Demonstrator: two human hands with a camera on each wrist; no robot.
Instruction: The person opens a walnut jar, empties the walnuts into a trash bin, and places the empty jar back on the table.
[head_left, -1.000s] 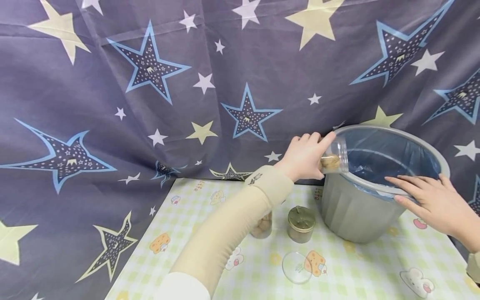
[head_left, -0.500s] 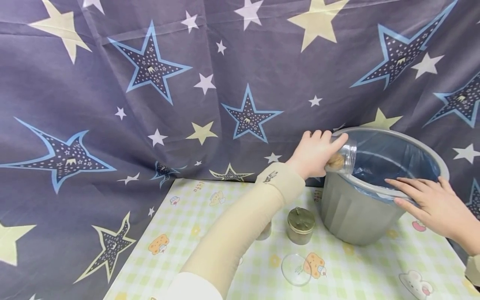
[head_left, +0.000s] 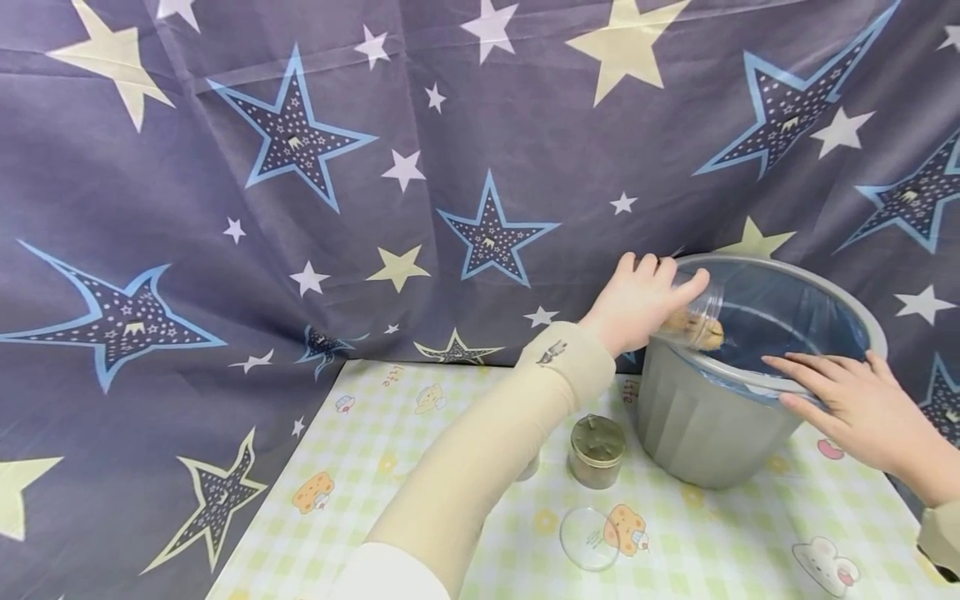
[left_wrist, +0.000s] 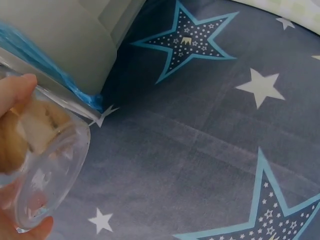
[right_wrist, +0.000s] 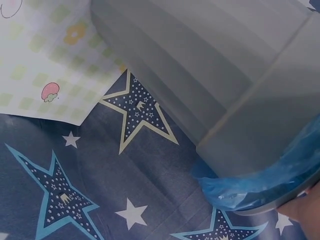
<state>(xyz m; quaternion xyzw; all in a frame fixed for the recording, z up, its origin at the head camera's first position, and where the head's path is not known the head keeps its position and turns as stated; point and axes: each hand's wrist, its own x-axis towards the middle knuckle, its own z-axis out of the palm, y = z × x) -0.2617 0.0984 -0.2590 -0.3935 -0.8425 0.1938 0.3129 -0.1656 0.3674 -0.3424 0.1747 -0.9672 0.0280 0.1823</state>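
Observation:
My left hand (head_left: pixel 637 304) grips a clear plastic jar (left_wrist: pixel 55 165), tipped on its side with its mouth over the rim of a grey bin (head_left: pixel 720 433). Brown lumps (head_left: pixel 701 329) lie inside the jar towards its mouth; they look like walnuts or cookies, I cannot tell which. Blue plastic bag film (head_left: pixel 825 325) lines the bin. With fingers mostly straight, my right hand (head_left: pixel 862 408) rests on the bin's near right rim; the right wrist view shows only part of that hand at the edge.
A small round container with a dark green top (head_left: pixel 597 450) stands left of the bin. In front of it lies a clear round lid (head_left: pixel 590 539). Another jar (head_left: pixel 529 469) is mostly hidden by my left sleeve. A star-patterned cloth (head_left: pixel 337 167) hangs behind the checked table (head_left: pixel 375 517).
My left hand has moved right with the jar, further over the bin's rim. The brown lumps have slid towards the jar's mouth. My right hand stays on the rim.

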